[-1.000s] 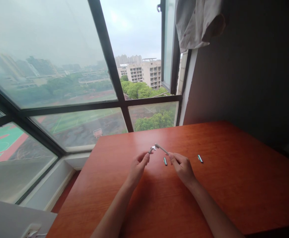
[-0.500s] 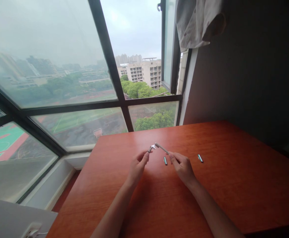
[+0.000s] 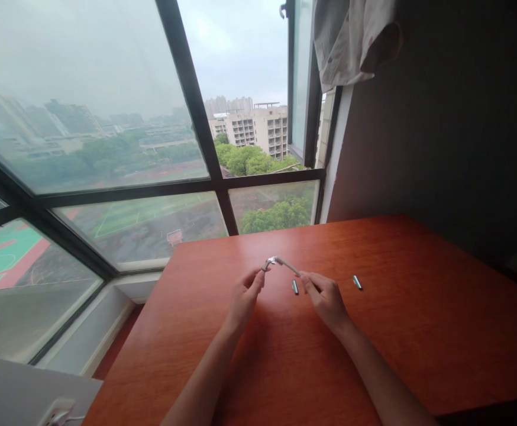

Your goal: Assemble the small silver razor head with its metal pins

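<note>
Over the table, my left hand is closed on a silver razor handle, its metal neck pointing up and to the right. My right hand pinches a thin grey toothbrush, held slanting up to the left. The brush's head meets the metal end of the razor between the hands; whether bristles press on it is too small to tell. A green-and-black razor cartridge lies on the table just left of my right fingers. Another razor cartridge rests further right.
The reddish-brown wooden table spreads under both arms. Behind it stands a dark-framed window with one pane swung open. Grey cloth hangs at the upper right beside a dark wall. A socket with a plug is at the lower left.
The brush's head and the razor's metal end have shifted slightly left, and the razor end sits closer against the brush. Both hands keep their hold; the cartridges lie where they were.
</note>
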Available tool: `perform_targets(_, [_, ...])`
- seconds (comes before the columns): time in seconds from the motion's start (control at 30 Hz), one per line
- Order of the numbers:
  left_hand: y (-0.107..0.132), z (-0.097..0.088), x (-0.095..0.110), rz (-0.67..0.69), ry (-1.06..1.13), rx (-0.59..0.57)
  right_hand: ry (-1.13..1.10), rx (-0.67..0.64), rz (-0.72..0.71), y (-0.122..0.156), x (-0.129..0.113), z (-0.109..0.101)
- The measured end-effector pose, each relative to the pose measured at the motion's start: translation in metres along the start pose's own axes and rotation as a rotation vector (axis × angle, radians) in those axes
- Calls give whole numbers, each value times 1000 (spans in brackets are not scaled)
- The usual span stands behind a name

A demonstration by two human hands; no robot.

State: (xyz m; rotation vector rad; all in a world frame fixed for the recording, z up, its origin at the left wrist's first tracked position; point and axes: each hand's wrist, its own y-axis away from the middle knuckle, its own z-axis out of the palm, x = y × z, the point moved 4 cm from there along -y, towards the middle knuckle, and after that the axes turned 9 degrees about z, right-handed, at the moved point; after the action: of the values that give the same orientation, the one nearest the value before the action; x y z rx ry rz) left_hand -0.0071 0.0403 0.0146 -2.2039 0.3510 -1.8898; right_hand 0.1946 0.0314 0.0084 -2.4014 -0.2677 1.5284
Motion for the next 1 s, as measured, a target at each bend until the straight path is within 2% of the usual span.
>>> perform_targets(0.8, [1, 1, 0, -12, 13, -5, 55, 29, -16, 0, 2, -1])
perform_targets(1.0, [1, 2, 3, -11, 2, 7, 84, 79, -9, -1, 7, -1])
